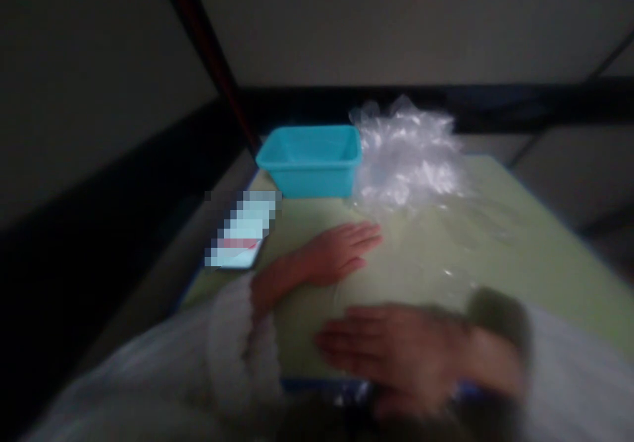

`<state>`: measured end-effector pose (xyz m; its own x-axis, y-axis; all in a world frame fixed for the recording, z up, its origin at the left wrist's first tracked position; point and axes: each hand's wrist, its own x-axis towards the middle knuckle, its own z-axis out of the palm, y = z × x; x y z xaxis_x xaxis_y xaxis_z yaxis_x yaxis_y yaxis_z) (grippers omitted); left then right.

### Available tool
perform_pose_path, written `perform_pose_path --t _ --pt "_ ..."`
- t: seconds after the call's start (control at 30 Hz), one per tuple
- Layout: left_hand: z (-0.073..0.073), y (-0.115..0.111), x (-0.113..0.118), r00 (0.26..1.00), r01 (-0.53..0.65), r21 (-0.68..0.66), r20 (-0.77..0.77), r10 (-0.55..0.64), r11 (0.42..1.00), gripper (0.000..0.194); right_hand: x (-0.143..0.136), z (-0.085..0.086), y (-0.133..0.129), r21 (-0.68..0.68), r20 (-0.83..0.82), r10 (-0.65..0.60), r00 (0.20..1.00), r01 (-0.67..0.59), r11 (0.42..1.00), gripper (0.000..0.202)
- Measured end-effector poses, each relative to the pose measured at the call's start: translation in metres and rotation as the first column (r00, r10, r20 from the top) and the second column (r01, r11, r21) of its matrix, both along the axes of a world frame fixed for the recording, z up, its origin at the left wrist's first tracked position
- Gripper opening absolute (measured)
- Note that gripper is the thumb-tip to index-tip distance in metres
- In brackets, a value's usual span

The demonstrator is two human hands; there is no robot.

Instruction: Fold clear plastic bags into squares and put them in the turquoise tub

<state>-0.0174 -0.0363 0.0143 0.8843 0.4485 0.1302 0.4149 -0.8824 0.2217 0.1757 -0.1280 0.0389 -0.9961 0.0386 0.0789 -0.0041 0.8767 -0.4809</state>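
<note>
My left hand [341, 252] lies flat, palm down, its fingers stretched out to the right. Beneath and beside it, a thin clear plastic film [448, 275] shows by faint glints and creases on the table; its outline is hard to make out. Close to the table's front edge is my right hand [403, 346], slightly blurred, with fingers extended to the left. Nothing shows gripped in either hand. Behind the hands rises a heap of crumpled clear plastic bags [411, 158], touching or nearly touching a turquoise plastic basin [314, 181].
The yellow-green table [535, 257] has a blue edge. A phone [242, 234] with a lit, pixelated screen lies at its left side. Behind the table stands a pale wall [396, 26] with a dark band. A dark reddish pole [208, 52] slants down behind the basin.
</note>
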Motion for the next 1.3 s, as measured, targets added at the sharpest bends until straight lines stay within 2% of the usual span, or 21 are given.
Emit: perform_pose_path --t 0.2,0.43,0.6,0.67,0.73,0.77,0.83,0.9,1.03,1.1,1.2,1.3 --pt "-0.005 0.002 -0.002 1.000 0.004 -0.023 0.029 -0.004 1.000 0.050 -0.004 0.006 -0.011 -0.015 0.020 0.065 0.998 -0.064 0.998 0.057" --pt "-0.004 0.003 -0.001 1.000 -0.007 -0.043 0.013 0.008 0.999 0.051 -0.005 -0.002 -0.027 -0.016 -0.063 0.074 0.995 -0.075 0.997 0.044" --pt "-0.006 0.004 -0.003 1.000 -0.003 -0.037 0.022 0.004 0.999 0.051 -0.004 0.013 -0.018 -0.076 -0.163 0.218 0.962 -0.233 0.970 0.045" --pt "-0.006 0.003 -0.003 1.000 -0.007 -0.029 0.026 0.008 1.000 0.052 0.004 0.020 -0.002 -0.120 -0.198 0.116 0.973 -0.142 0.983 0.046" --pt "-0.005 0.002 -0.003 0.998 -0.030 -0.015 0.057 0.031 0.999 0.054 0.020 0.025 0.019 -0.152 -0.245 -0.103 0.964 0.067 0.986 0.045" --pt "-0.004 0.001 -0.003 0.995 -0.050 -0.007 0.084 0.051 0.999 0.054 0.031 0.027 0.031 -0.142 -0.253 -0.207 0.945 0.175 0.974 0.042" --pt "-0.001 -0.001 -0.003 0.981 -0.113 0.020 0.159 0.109 0.993 0.053 0.053 0.028 0.053 -0.091 -0.276 -0.328 0.904 0.315 0.945 0.038" --pt "0.003 -0.004 -0.004 0.952 -0.208 0.074 0.243 0.185 0.975 0.049 0.069 0.027 0.067 -0.058 -0.235 -0.397 0.887 0.395 0.917 0.036" --pt "0.008 -0.011 -0.006 0.882 -0.387 0.218 0.370 0.291 0.896 0.035 0.073 0.025 0.070 -0.002 -0.156 -0.339 0.928 0.343 0.939 0.036" --pt "0.008 -0.013 -0.006 0.886 -0.390 0.270 0.370 0.279 0.880 0.032 0.067 0.023 0.063 -0.009 -0.121 -0.289 0.950 0.290 0.957 0.035" --pt "0.006 -0.014 -0.005 0.920 -0.349 0.314 0.293 0.259 0.883 0.030 0.058 0.020 0.055 -0.028 -0.103 -0.251 0.962 0.250 0.968 0.035" --pt "0.005 -0.013 -0.003 0.930 -0.355 0.333 0.219 0.294 0.873 0.030 0.052 0.021 0.049 -0.028 -0.096 -0.227 0.969 0.225 0.974 0.035"
